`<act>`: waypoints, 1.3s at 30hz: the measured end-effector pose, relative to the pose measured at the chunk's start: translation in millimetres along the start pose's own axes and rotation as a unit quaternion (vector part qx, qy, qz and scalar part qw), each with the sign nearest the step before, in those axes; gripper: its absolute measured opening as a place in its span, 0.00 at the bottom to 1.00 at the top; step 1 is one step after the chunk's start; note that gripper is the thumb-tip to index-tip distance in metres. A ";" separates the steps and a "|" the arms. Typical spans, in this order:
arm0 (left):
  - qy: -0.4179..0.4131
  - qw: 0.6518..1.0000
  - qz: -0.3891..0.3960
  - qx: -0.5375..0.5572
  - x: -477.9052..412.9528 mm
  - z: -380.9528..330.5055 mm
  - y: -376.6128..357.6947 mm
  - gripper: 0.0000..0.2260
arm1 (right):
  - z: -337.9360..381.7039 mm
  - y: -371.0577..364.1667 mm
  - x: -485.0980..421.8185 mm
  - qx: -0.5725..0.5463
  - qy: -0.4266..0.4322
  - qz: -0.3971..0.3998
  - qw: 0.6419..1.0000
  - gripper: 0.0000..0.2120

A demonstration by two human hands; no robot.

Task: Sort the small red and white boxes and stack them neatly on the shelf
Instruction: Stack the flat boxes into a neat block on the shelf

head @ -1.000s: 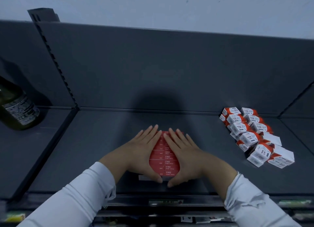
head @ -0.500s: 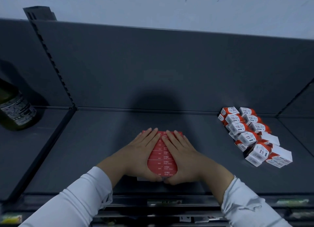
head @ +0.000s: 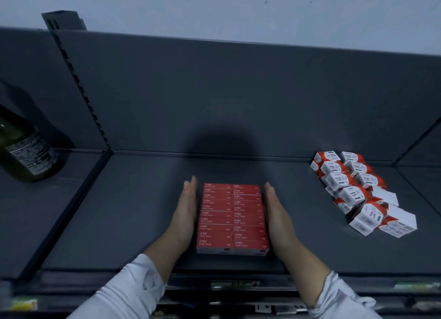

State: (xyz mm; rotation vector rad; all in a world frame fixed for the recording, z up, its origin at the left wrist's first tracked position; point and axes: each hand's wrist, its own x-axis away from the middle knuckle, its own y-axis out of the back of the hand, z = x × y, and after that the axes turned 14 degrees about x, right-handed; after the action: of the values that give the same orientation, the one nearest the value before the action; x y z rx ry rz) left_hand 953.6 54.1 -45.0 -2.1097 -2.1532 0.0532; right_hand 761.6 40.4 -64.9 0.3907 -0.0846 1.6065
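Observation:
A flat block of small red boxes (head: 232, 217), laid in two neat columns, rests on the dark grey shelf (head: 133, 211) near its front edge. My left hand (head: 186, 213) lies flat along the block's left side and my right hand (head: 276, 216) along its right side, fingers straight and pointing to the back. Neither hand curls around a box. A loose, untidy cluster of red and white boxes (head: 355, 190) sits at the right of the shelf, apart from both hands.
A dark green bottle (head: 23, 151) stands on the neighbouring shelf bay at the left, beyond a slotted upright (head: 78, 80). The shelf's back panel (head: 238, 92) rises behind. A price-label rail (head: 233, 284) runs along the front edge.
Both hands have come off the top of the red block, where they lay with fingertips meeting, and now stand flat against its left and right sides. The whole top of the block shows.

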 end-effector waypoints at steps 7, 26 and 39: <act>0.086 0.987 0.021 0.134 4.1 -13.0 -16.0 0.26 | 6.4 -8.8 4.6 0.031 0.012 0.012 0.999 0.40; -0.085 0.866 0.240 -0.431 -10.6 5.4 20.7 0.52 | 19.7 25.6 5.0 0.497 0.204 0.168 0.826 0.65; -0.138 0.777 0.242 -0.564 -10.2 16.2 16.1 0.56 | 17.5 18.4 -0.1 0.674 0.257 0.160 0.674 0.62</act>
State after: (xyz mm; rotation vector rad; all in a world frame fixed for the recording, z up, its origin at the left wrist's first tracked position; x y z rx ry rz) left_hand 967.9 45.3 -63.6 -3.4060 -1.8383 -1.2576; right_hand 747.0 33.7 -45.1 1.0526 1.6521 1.8121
